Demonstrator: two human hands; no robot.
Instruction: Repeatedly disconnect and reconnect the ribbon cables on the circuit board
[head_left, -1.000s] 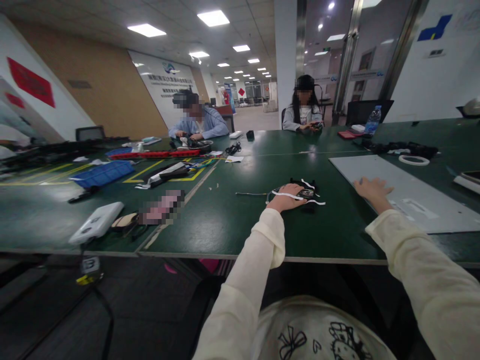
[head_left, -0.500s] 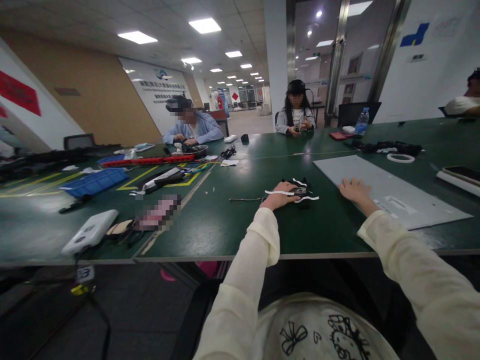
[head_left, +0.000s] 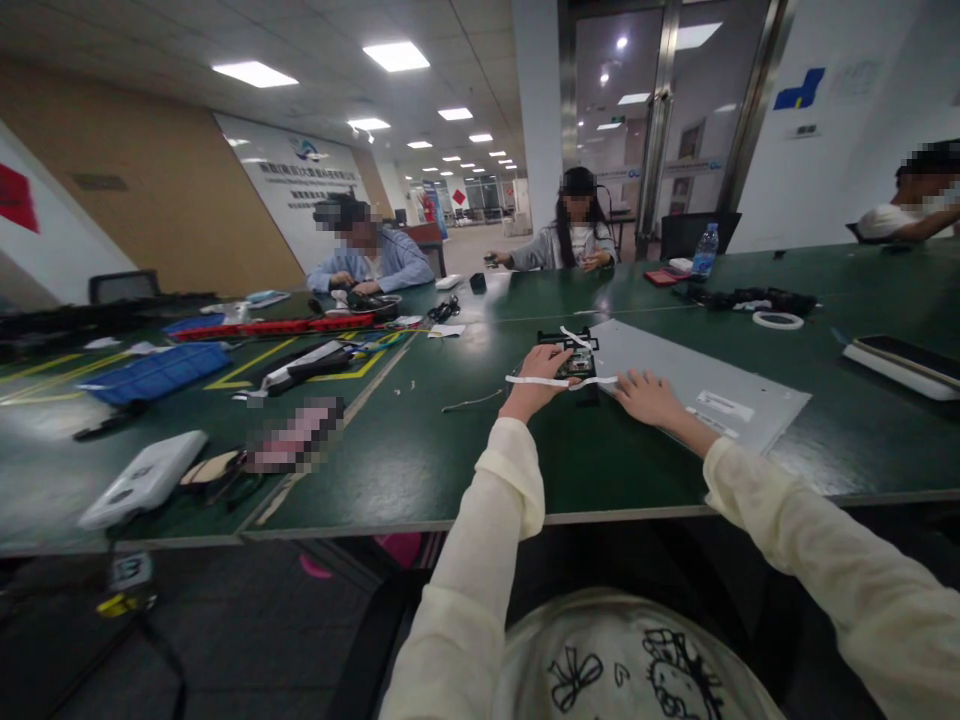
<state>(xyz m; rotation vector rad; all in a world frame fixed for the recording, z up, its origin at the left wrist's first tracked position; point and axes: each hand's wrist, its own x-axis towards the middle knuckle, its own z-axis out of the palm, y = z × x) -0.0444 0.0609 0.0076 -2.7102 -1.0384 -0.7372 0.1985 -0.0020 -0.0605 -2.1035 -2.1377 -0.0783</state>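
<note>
My left hand [head_left: 534,378] is closed over the near left side of a black frame with a circuit board [head_left: 577,362], which lies on the table. White strips [head_left: 538,380] cross this frame, one of them running past my fingers. To the right, my right hand [head_left: 649,398] rests with spread fingers on the left edge of a flat grey panel [head_left: 697,375] with white labels. The panel's far left corner lies close against the frame; whether they touch cannot be made out. A thin cord [head_left: 472,403] lies left of my left hand.
The green table [head_left: 420,460] holds a blue tray [head_left: 154,375], a white box [head_left: 142,480] and a pink phone-like item [head_left: 296,435] at left. At right are a white ring [head_left: 778,320], a water bottle [head_left: 705,252] and a dark-topped slab [head_left: 904,360]. Co-workers sit across.
My right hand and the grey panel have slid left toward the black frame, and the panel has turned somewhat. My left hand stays at the frame. A co-worker opposite has stretched an arm sideways.
</note>
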